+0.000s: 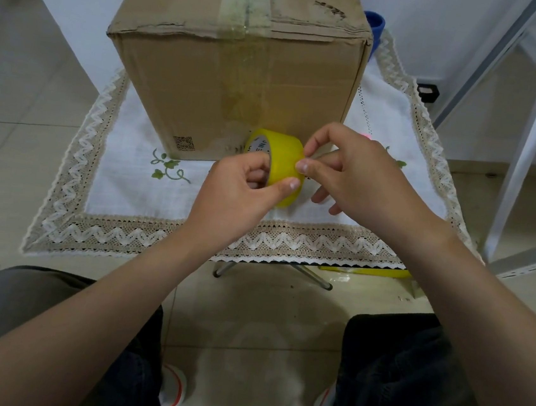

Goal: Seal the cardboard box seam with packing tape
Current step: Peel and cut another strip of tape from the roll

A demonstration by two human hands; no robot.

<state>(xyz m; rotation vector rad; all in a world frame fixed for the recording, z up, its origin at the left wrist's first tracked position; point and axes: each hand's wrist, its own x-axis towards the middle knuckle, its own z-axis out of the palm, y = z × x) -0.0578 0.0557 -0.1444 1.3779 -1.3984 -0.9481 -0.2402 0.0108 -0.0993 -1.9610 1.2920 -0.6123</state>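
— Tape? Where is the yellow tape roll [281,161] held?

— It is held up just in front of the cardboard box [233,77], near the box's 6 o'clock side, above the white cloth [131,172].

— How is it gripped?

— It is gripped by the left hand [238,193], with fingers hooked inside the hole and the thumb pressed on the outside. At 3 o'clock of the roll, its edge is pinched by the right hand [349,175].

— Is the seam covered?

— Shiny tape is seen along the box's top seam [244,5].
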